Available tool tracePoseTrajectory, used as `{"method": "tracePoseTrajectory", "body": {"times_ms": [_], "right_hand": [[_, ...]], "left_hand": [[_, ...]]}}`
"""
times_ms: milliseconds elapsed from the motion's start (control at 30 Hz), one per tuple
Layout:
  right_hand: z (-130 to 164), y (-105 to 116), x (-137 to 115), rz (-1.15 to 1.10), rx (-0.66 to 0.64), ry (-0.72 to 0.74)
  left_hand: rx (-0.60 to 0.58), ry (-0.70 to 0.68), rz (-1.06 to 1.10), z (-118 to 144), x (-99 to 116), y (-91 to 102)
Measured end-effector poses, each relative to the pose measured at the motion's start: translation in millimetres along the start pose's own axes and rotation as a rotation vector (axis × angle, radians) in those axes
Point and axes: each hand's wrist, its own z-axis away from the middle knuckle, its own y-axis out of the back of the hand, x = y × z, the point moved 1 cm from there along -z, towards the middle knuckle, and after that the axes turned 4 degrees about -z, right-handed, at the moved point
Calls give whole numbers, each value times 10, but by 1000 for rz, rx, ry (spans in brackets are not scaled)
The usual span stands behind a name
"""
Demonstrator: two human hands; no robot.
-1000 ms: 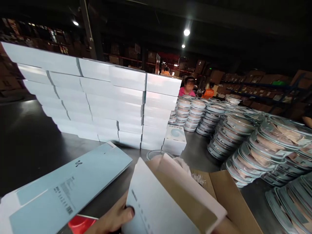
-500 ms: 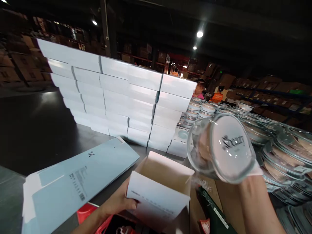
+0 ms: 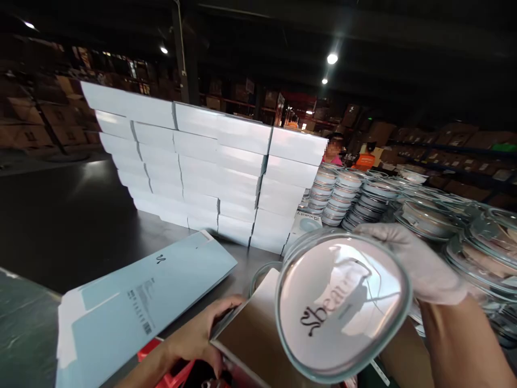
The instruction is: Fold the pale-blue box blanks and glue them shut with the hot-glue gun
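Observation:
My left hand (image 3: 197,335) is bare and grips the left edge of an open box (image 3: 256,337), white outside and brown inside. The box is tilted toward me. My right hand (image 3: 420,267), in a white glove, is closed on the rim of a clear container (image 3: 343,310) with rounded corners. Its pale face, printed with "beauty" lettering, is turned toward me and hides the right part of the box. Behind the box shows the rim of another clear round item (image 3: 262,271), mostly hidden.
Flattened light-blue cartons (image 3: 145,302) lie on the left of the dark table. A wall of white boxes (image 3: 210,161) stands behind, with a printed box (image 3: 309,222) at its right end. Stacked clear containers (image 3: 428,215) fill the right. People in orange are far back.
My right hand has brought the container left and down, over the right side of the box. My left hand has tipped the box so its opening faces me more.

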Motion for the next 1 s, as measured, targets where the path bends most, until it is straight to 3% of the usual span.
{"method": "tracePoseTrajectory", "body": {"times_ms": [67, 133, 200, 267, 333, 400, 500, 567, 633, 733, 800, 867, 933, 1000], "right_hand": [[44, -182, 52, 222, -37, 108], [162, -438, 170, 521, -3, 297], [345, -639, 375, 728, 123, 503], [560, -707, 667, 689, 326, 583], [755, -695, 1012, 482, 517, 512], [887, -732, 1345, 268, 599, 424], [952, -1013, 1671, 130, 562, 374], [943, -1268, 1747, 107, 543, 357], [918, -1478, 1746, 69, 535, 334], [861, -1683, 1721, -14, 580, 166], [802, -1786, 1726, -79, 681, 16], [741, -1855, 1746, -154, 758, -34], [732, -1809, 1777, -132, 759, 11], [849, -1579, 1826, 48, 753, 23]], "left_hand": [[-79, -41, 51, -62, -47, -34], [-62, -66, 91, -111, -159, -78], [-7, -68, 116, -110, -327, -113], [31, -31, 141, -49, -516, -130], [83, 15, 162, 51, -671, -127], [172, -4, 165, 152, -747, -112], [243, -253, 72, 239, -683, -110], [227, -423, -36, 250, -566, -142], [220, -477, -116, 239, -440, -193], [274, -364, -152, 219, -299, -277], [370, -278, -148, 221, -244, -315], [458, -246, -138, 234, -208, -325], [465, -218, -144, 251, -186, -291], [386, -144, -212, 263, -177, -204]]}}
